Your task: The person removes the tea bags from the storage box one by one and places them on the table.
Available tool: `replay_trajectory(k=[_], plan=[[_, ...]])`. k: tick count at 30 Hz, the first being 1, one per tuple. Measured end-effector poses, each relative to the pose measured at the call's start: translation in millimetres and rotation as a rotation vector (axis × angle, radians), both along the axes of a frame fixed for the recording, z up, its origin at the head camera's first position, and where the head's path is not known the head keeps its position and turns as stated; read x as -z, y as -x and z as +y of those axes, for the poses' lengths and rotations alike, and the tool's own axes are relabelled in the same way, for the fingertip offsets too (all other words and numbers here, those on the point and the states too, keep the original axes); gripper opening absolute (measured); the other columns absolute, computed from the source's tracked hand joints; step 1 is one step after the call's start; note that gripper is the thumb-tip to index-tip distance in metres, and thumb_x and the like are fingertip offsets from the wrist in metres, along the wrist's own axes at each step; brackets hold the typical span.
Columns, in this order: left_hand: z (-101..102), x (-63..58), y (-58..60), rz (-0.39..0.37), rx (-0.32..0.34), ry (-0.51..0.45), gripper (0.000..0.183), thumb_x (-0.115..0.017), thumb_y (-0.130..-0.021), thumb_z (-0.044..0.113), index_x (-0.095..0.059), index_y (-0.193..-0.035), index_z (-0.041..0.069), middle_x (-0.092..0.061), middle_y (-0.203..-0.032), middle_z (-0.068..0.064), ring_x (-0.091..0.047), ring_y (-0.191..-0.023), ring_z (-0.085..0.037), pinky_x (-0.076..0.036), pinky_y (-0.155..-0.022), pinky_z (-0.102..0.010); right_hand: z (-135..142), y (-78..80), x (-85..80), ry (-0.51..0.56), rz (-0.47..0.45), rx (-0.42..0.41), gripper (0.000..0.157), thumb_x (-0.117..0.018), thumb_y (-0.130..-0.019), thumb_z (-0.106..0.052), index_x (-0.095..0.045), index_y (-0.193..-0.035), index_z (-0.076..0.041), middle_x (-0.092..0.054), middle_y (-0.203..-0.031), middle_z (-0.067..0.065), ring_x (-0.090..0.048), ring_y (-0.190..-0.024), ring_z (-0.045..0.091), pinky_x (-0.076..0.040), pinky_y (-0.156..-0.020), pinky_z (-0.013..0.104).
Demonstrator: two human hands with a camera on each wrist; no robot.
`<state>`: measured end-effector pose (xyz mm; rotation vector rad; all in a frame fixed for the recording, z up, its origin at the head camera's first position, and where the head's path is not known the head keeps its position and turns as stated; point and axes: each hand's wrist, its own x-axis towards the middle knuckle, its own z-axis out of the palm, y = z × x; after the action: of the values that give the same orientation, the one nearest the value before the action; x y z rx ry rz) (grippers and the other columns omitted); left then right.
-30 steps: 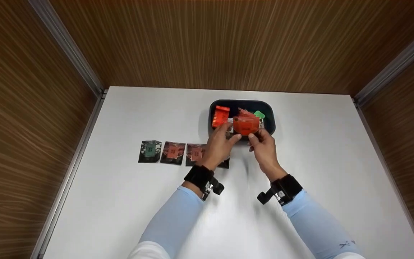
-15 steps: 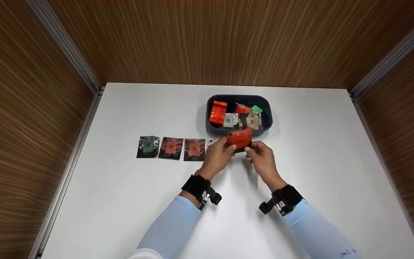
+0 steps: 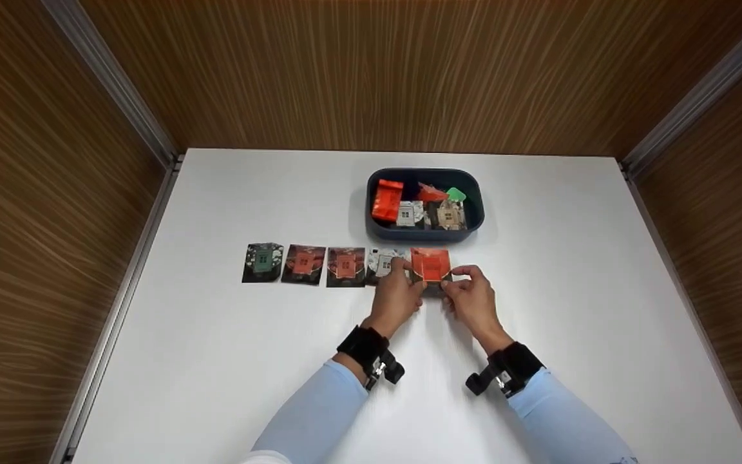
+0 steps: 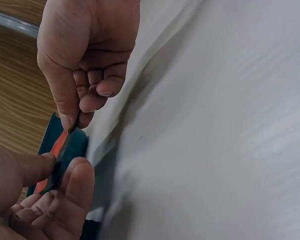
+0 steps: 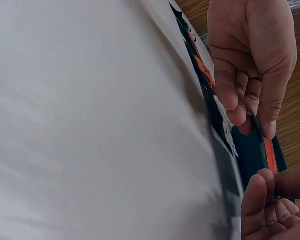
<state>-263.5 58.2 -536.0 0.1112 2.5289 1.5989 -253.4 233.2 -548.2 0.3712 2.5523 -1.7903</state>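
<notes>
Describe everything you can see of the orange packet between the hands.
Thin and squarish, the orange packet is bright, with a rectangular print and dark lower edge; it may be plastic or foil. The left hand pinches its left side, the right hand its right. It looks raised off the table, nearer the person than the container.

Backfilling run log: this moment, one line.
left hand: pinches orange packet; right hand: pinches same packet; table: four packets in row; bin: holds more packets
</notes>
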Motion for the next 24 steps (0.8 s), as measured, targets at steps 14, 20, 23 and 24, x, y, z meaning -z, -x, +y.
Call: replay_trajectory(k=[14, 20, 23, 24], plan=[[1.7, 2.1, -9.1, 0.004, 0.243, 0.356, 0.060, -0.065, -0.099, 0.010, -0.050, -0.156, 0.003, -0.078, -0.108, -0.021, -0.067, -0.060, -0.019, -0.054, -0.062, -0.030, -7.3, 14.1, 8.2, -0.149, -0.010, -0.011, 0.023, -0.070, -0.096, -0.008, -0.060, -0.116, 0.000, -0.069, -0.063, 0.006, -0.056, -0.041, 0.009, -0.044, -0.043, 0.023], [0.8, 1.5, -9.4, 0.007, 0.256, 0.374, 0.062, -0.064, -0.098, 0.009, -0.048, -0.158, 0.004, -0.077, -0.111, -0.022, -0.065, -0.052, -0.018, -0.055, -0.061, -0.031, -9.1, 17.3, 7.2, -0.313, 0.040, -0.031, 0.022, -0.073, -0.093, -0.009, -0.064, -0.113, -0.001, -0.072, -0.067, 0.005, -0.058, -0.047, 0.007, -0.044, -0.049, 0.025], [0.2, 2.0, -8.7, 0.029, 0.256, 0.387, 0.060, -0.065, -0.098, 0.009, -0.050, -0.156, 0.002, -0.075, -0.119, -0.023, -0.070, -0.061, -0.022, -0.059, -0.070, -0.033, -8.3, 17.9, 7.2, -0.430, 0.079, -0.039, 0.021, -0.075, -0.091, -0.010, -0.067, -0.109, -0.003, -0.075, -0.074, 0.006, -0.063, -0.059, 0.013, -0.048, -0.058, 0.032], [-0.1, 2.0, -8.4, 0.040, 0.258, 0.398, 0.059, -0.065, -0.098, 0.009, -0.051, -0.155, 0.002, -0.075, -0.120, -0.023, -0.072, -0.067, -0.024, -0.059, -0.074, -0.035, -7.8, 18.1, 7.6, -0.462, 0.090, -0.041, 0.020, -0.075, -0.091, -0.011, -0.068, -0.108, -0.004, -0.075, -0.075, 0.006, -0.065, -0.063, 0.016, -0.048, -0.061, 0.035]])
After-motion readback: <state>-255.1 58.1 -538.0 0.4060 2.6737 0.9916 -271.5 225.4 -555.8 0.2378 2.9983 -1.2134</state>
